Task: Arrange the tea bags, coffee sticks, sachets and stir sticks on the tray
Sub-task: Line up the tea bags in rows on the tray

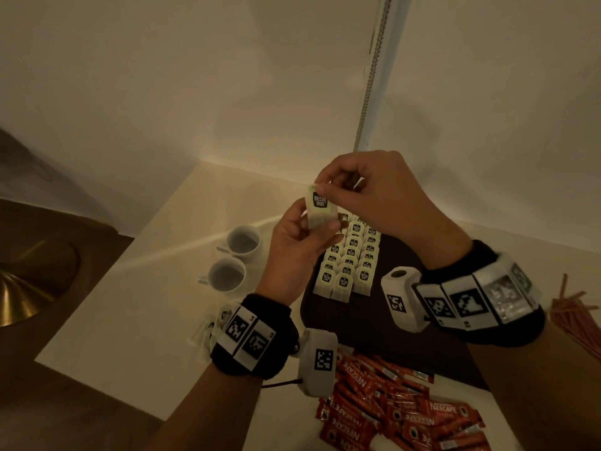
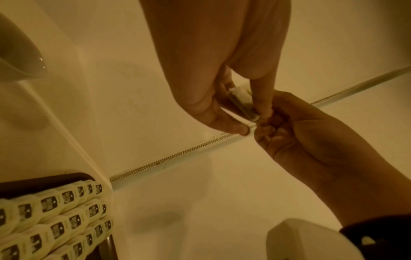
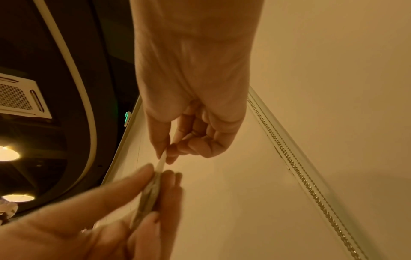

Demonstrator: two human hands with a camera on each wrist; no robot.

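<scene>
You held one tea bag (image 1: 320, 208) up between both hands, above the far end of the tray (image 1: 374, 317).

Your left hand (image 1: 297, 245) gripped the lower part of the bag with thumb and curled fingers, while your right hand (image 1: 370, 193) pinched its top edge between thumb and forefinger, the other fingers curled in. Below them, the dark tray carried rows of tea bags (image 1: 349, 262) laid overlapping in three columns. Two white cups (image 1: 235, 258) stood on the table (image 1: 130, 304) just left of the tray, a few loose sachets (image 1: 208, 330) lay near your left wrist, red coffee sticks (image 1: 390, 415) were heaped at the near edge, and the stir sticks (image 1: 575, 317) lay well to the right.
</scene>
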